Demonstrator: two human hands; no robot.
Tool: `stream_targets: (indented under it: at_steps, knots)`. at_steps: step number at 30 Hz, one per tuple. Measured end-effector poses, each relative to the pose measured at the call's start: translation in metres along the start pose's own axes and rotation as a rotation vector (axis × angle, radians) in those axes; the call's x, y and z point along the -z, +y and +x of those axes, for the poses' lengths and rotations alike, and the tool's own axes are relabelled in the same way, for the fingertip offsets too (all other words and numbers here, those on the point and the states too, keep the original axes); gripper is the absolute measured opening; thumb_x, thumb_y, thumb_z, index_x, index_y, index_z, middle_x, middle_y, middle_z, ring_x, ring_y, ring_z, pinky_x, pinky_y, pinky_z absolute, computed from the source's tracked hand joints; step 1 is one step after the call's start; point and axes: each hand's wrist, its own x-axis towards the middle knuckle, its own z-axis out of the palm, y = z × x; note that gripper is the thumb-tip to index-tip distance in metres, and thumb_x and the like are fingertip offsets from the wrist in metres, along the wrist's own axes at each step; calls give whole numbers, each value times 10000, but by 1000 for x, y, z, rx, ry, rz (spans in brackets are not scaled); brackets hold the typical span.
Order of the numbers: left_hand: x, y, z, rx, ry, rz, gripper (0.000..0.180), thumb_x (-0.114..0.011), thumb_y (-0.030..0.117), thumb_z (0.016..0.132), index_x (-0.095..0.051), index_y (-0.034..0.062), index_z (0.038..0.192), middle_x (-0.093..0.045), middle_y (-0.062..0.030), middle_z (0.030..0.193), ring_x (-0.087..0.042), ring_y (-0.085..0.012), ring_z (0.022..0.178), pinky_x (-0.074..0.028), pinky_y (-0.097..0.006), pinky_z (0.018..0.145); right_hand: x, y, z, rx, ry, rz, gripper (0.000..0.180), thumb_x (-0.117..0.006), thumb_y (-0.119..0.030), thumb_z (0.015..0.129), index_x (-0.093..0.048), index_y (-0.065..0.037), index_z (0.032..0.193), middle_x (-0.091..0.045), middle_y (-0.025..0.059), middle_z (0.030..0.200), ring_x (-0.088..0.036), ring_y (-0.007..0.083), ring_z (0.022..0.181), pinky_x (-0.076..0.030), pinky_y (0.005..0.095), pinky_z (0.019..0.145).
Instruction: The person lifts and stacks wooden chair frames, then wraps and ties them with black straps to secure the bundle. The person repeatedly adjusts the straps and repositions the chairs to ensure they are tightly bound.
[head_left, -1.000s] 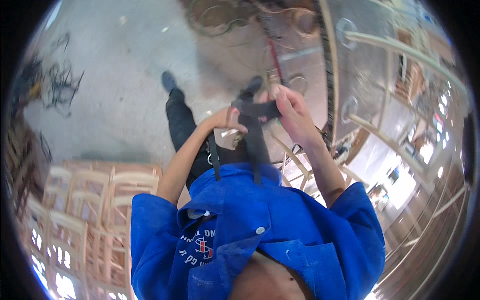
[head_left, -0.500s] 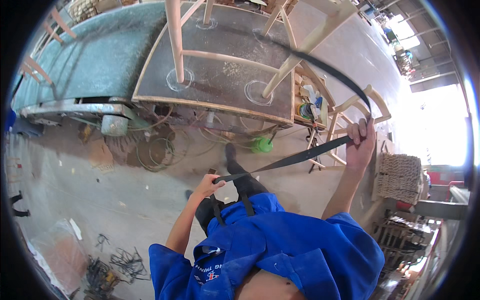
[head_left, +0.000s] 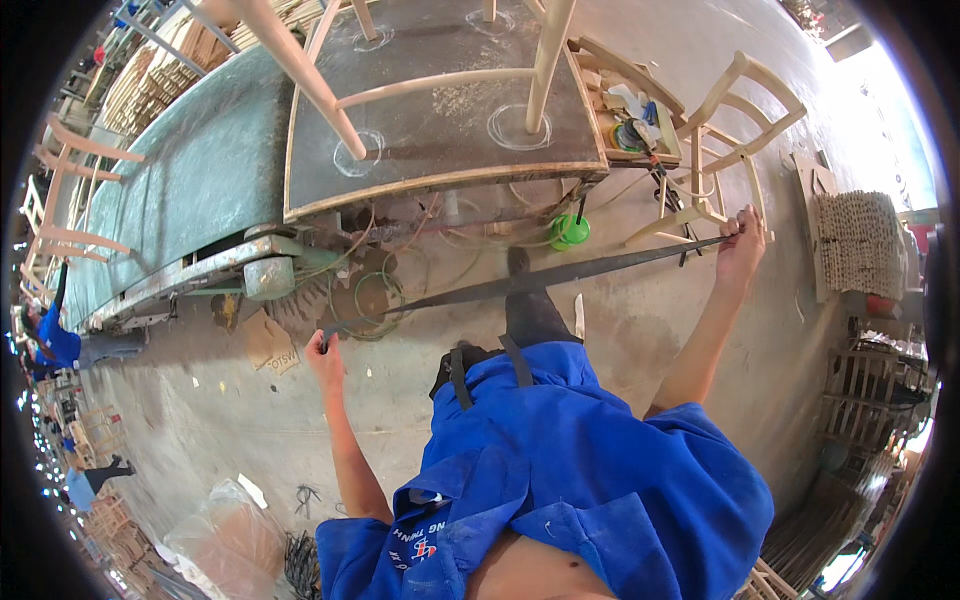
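Observation:
A long, flat black strap stretches across in front of my body, twisted along its length. My left hand is closed around its left end, low over the floor. Its right end sits in my right hand, whose fingers are curled on it near a wooden chair. The strap hangs in the air between the two hands, sloping up to the right. Whether it is one loop or a single length cannot be made out.
Ahead stands a dark-topped table with an upturned-looking wooden frame on it. A green-topped bench adjoins it. Beside are a box of tools, a green container, hoses and a wood stack. Another person is far left.
My hands have moved farther apart, the left one out to the left. The strap's upper run no longer arcs over the table; it is now drawn out between my hands.

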Motion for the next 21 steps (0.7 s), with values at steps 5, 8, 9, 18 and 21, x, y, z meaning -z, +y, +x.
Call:
stream_targets:
  at_steps: [5, 8, 9, 18, 21]
  knots:
    - [-79, 80, 40, 85, -134, -393, 229, -540, 140, 903, -497, 64, 692, -397, 54, 576, -349, -36, 483, -243, -217, 421, -48, 46, 54, -66, -86, -143, 231, -564, -88, 890, -558, -3, 1105, -463, -25, 661, -386, 54, 459, -287, 201, 384]
    - [-158, 133, 73, 19, -256, -337, 112, -606, 116, 843, -575, 16, 804, -503, 16, 630, -417, -57, 498, -322, -230, 441, -100, 77, 108, -113, -316, -285, 244, -551, -105, 902, -577, -41, 1136, -497, -32, 684, -401, 42, 479, -285, 187, 391]
    - [-184, 148, 87, -17, -281, -205, 123, -630, 117, 820, -589, 2, 825, -541, -5, 648, -451, -74, 508, -355, -241, 453, -117, 91, 128, -136, -374, -357, 247, -551, -110, 903, -581, -51, 1140, -514, -33, 698, -403, 40, 481, -285, 187, 392]
    - [-368, 287, 110, -29, -435, 169, 295, -734, 173, 738, -659, -32, 936, -675, -111, 781, -595, -133, 707, -475, -282, 665, -315, 260, 267, -412, -1065, -573, 295, -555, -92, 862, -561, -38, 1151, -640, 22, 889, -493, 65, 640, -385, 222, 505]
    - [-392, 281, 104, 313, -499, 178, 284, -714, 185, 768, -663, -31, 945, -663, -73, 752, -559, -78, 717, -467, -271, 652, -380, 359, 277, -632, -1268, -453, 348, -587, -50, 817, -535, -24, 1160, -627, 57, 968, -552, 110, 671, -446, 264, 530]
